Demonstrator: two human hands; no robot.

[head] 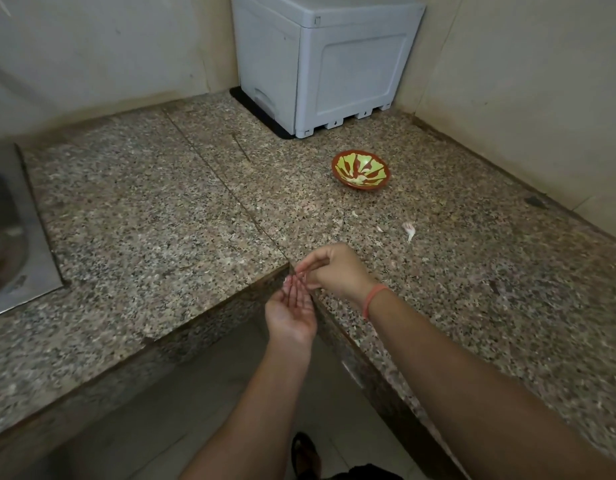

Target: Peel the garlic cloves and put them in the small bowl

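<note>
Hovering at the granite counter's [143,202] inner corner, the left hand [292,313] lies palm-up with its fingers straight. The right hand's [334,271] curled fingers meet its fingertips, and whether they pinch anything cannot be told. A pale, pink-tinged garlic clove [409,230] lies on the counter near the small bowl [361,173] — red-brown, streaked yellow-green.

Speckled granite counter [143,202], L-shaped, seam running across. Grey plastic box [334,64] in back corner, standing on black mat [244,102]. Steel sink [39,254] set in far left. Beige wall [91,46] behind. Tiled floor [195,410] below.
</note>
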